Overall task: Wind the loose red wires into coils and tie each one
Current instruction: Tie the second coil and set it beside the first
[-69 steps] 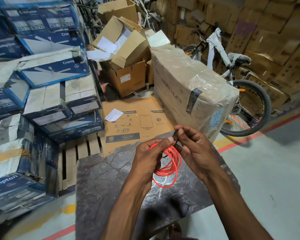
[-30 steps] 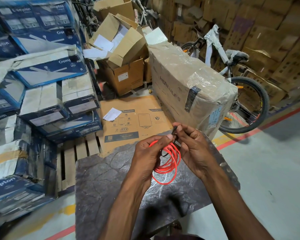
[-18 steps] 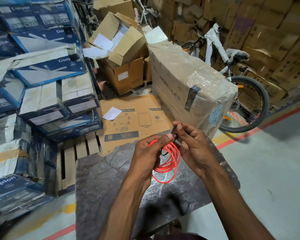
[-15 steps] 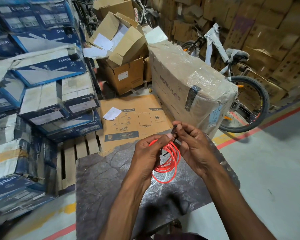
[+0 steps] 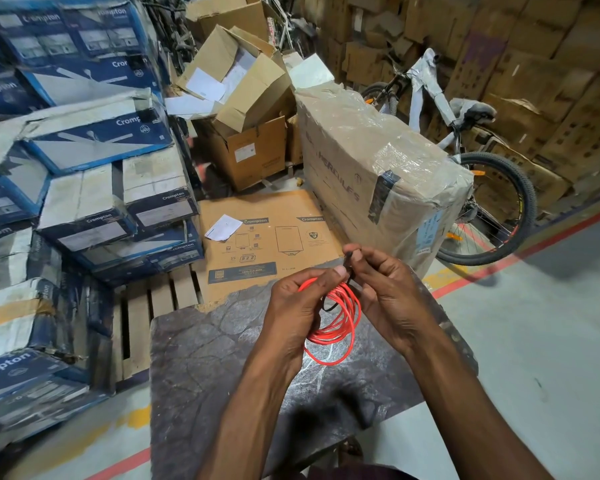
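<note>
A coil of red wire [image 5: 340, 323] hangs between my two hands above the dark stone-patterned table [image 5: 205, 368]. My left hand [image 5: 298, 310] grips the coil's top left side, thumb pressed over the strands. My right hand [image 5: 385, 289] pinches a thin black tie [image 5: 350, 258] at the coil's top, its short end sticking up between thumb and forefinger. Another bit of black tie [image 5: 328, 306] shows inside the loop. The coil's lower half hangs free, just above the table.
Stacked blue and white Crompton boxes [image 5: 84, 188] fill the left. A flat brown carton [image 5: 267, 244] lies beyond the table, a wrapped Hercules box [image 5: 378, 168] to the right of it, a bicycle [image 5: 478, 188] behind. Grey floor with a red line [image 5: 534, 244] at right.
Hardly anything differs: both hands keep their hold on the coil and the black tie, with only small finger movements at the coil's top and a slight shift of the view.
</note>
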